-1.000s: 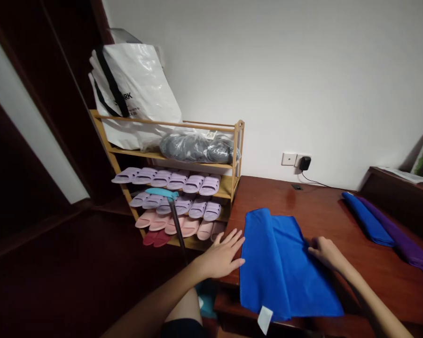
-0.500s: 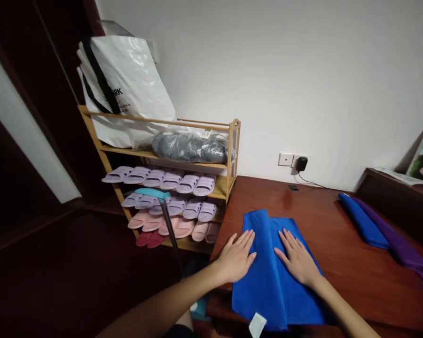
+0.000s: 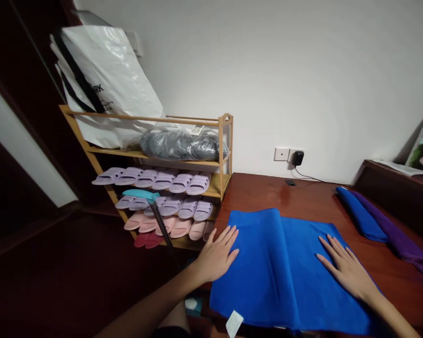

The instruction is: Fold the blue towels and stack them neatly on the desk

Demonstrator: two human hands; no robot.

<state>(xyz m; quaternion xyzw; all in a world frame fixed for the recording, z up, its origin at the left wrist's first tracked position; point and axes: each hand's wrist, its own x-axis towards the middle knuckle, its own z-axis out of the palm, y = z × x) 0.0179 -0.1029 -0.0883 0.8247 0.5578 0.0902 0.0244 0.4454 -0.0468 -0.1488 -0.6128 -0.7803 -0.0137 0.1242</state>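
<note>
A blue cloth [image 3: 257, 263] lies spread on the dark red wooden table [image 3: 257, 188], with a raised fold running down its middle. Its near edge hangs at the table's front, where a white label [image 3: 234, 324] sticks out. My left hand [image 3: 216, 253] rests flat on the cloth's left edge, fingers stretched out. On the right part of the cloth, my right hand [image 3: 348, 267] lies flat with its fingers spread. Neither hand grips anything.
A folded blue cloth [image 3: 363, 216] and a purple cloth [image 3: 398, 239] lie at the table's right. Left stands a wooden rack [image 3: 225, 155] with several slippers [image 3: 199, 183] and a white bag [image 3: 116, 70]. A blue-topped pole [image 3: 162, 223] leans before it. A black plug [image 3: 298, 158] sits in the wall.
My hands have moved apart, left hand to the left and right hand to the right. The blue cloth has spread wider between them. The view has shifted slightly.
</note>
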